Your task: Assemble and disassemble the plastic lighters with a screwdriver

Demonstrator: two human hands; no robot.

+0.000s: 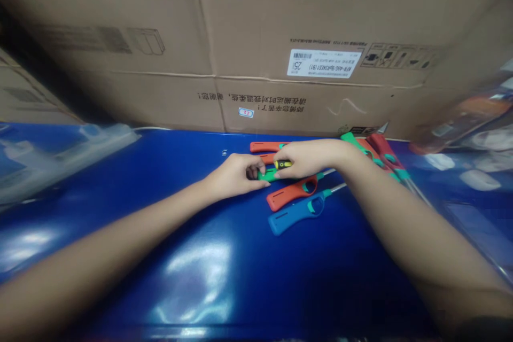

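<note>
Lightness is what I would expect from the blue lighter, which lies on the near side of the green lighter; its handle looks like stiff, smooth plastic, perhaps a little slippery. Between these two lies a red-orange lighter. Such a thing is best taken, I think, by the broad handle, because the thin metal neck could bend. At the green lighter itself, the left hand is closed about the handle's end, and the right hand pinches a small yellow and black piece close over it; what this piece is, I cannot tell. Two orange lighters lie beyond the green one, and to its right is a loose group of lighters. Under the green lighter, the blue tabletop is glossy, so handles may slide easily. Well to the left of the green lighter is blurred clear plastic; behind it stands a big cardboard box with upside-down print.
</note>
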